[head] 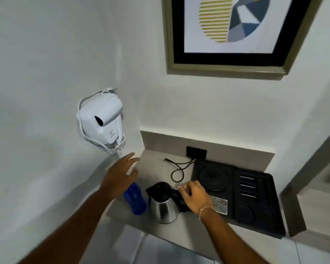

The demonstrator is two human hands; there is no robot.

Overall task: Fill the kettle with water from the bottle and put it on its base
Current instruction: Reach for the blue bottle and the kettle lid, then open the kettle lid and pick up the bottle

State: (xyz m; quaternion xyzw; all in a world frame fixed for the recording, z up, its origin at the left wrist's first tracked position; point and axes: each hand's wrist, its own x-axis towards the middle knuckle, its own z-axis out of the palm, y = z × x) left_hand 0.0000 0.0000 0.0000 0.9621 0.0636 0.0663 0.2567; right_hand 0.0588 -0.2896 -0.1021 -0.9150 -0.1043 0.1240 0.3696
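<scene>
A steel kettle (pixel 165 205) with a black lid and handle stands on the grey shelf (pixel 179 233), left of the black tray. My right hand (pixel 195 196) rests on the kettle's handle, fingers curled around it. A blue bottle (pixel 135 200) stands just left of the kettle, its upper part hidden behind my left hand (pixel 120 176). That hand hovers over the bottle with fingers spread and holds nothing. The round black kettle base (pixel 213 177) sits in the tray's back left corner, bare.
The black tray (pixel 255 199) has slots, round recesses and a perforated metal plate (pixel 219 204). A black cord (pixel 179 168) runs from the base to a wall socket (pixel 196 152). A white hairdryer (pixel 101 121) hangs on the left wall. A framed picture (pixel 227 35) hangs above.
</scene>
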